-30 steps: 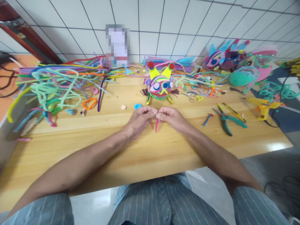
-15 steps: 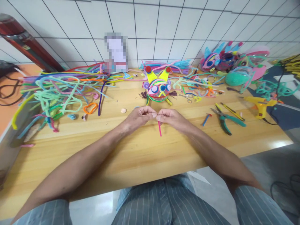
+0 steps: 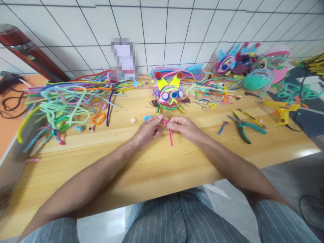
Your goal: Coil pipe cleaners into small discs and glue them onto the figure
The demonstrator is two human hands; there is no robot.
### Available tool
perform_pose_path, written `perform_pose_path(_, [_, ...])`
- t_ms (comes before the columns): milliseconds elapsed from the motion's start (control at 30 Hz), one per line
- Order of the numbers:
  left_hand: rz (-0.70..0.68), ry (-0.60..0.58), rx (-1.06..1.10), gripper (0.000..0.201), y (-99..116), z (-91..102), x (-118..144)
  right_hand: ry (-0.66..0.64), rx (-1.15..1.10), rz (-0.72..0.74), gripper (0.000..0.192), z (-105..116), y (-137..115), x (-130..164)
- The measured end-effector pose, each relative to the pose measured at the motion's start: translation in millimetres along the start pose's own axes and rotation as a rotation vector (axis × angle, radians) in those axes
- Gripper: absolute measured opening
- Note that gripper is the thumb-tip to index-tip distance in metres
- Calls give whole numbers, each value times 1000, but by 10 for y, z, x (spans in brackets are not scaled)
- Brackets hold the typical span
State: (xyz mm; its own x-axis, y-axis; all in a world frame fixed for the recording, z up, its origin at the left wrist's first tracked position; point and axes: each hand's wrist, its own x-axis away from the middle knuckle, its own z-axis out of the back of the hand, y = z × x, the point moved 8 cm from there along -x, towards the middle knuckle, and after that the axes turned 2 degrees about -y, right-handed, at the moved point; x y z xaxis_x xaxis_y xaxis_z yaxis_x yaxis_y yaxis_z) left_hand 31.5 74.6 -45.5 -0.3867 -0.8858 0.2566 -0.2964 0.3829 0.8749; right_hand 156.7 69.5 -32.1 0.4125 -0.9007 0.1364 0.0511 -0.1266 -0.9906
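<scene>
Above wooden table (image 3: 157,168), left hand (image 3: 149,130) and right hand (image 3: 183,126) pinch thin pink fuzzy pipe cleaner (image 3: 170,135), coiled end between fingertips. Advisable: tight, even turns. Colourful pipe-cleaner figure (image 3: 169,96) just behind.

A pink pipe cleaner (image 3: 170,136) is sitting just above the middle of the frame, pinched between the fingertips of both hands. Its upper end is curling into a small tight coil at the point where the left hand (image 3: 149,130) and the right hand (image 3: 182,125) are meeting. Its free tail is hanging straight down from the coil, leaning slightly to the right, and its lower tip is showing against the wooden desk (image 3: 157,165).
</scene>
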Motion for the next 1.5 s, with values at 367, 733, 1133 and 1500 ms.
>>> perform_pose_path(367, [-49, 21, -16, 40, -30, -67, 75, 11, 39, 37, 41, -15, 2, 9])
perform_pose_path(733, [-21, -192, -209, 32, 119, -32, -26, -96, 15, -21, 40, 45, -42, 18])
perform_pose_path(1133, [-33, 50, 36, 32, -29, -94, 121, -41, -73, 31, 44, -48, 12, -10])
perform_pose_path(1500, [-47, -133, -146, 40, 136, -72, 11, -87, -56, 6, 32, 5, -21, 20])
